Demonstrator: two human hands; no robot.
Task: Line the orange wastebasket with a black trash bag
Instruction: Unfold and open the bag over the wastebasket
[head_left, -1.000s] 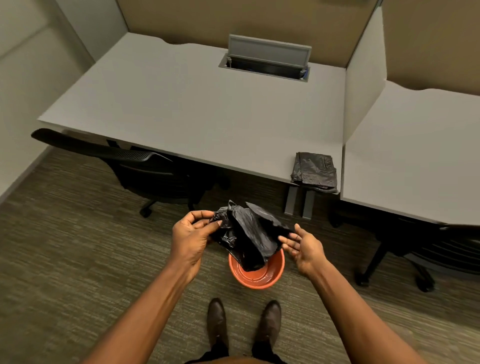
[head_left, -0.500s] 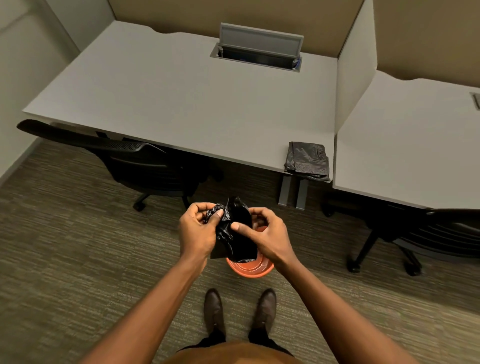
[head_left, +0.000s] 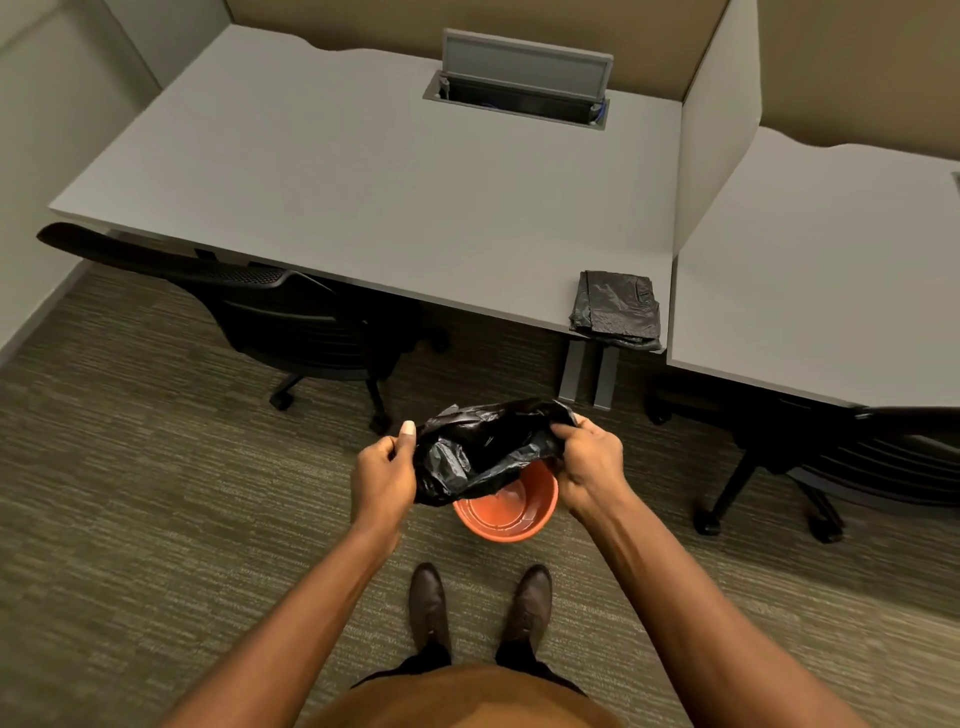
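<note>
An orange wastebasket (head_left: 511, 522) stands on the carpet just in front of my shoes, its inside bare. Above its far rim I hold a crumpled black trash bag (head_left: 483, 449) stretched between both hands. My left hand (head_left: 383, 475) pinches the bag's left edge, thumb up. My right hand (head_left: 589, 462) grips the bag's right edge. The bag hangs over the basket's back half and hides that part of the rim.
A grey desk (head_left: 363, 182) lies ahead with a folded stack of black bags (head_left: 615, 309) at its front right corner. A black office chair (head_left: 291, 322) sits under the desk at left, another chair (head_left: 852, 467) at right. A divider panel (head_left: 717, 124) separates a second desk.
My hands have moved apart, pulling the bunched bag wider over the basket. One second ago only my left hand held it; my right hand has since taken hold.
</note>
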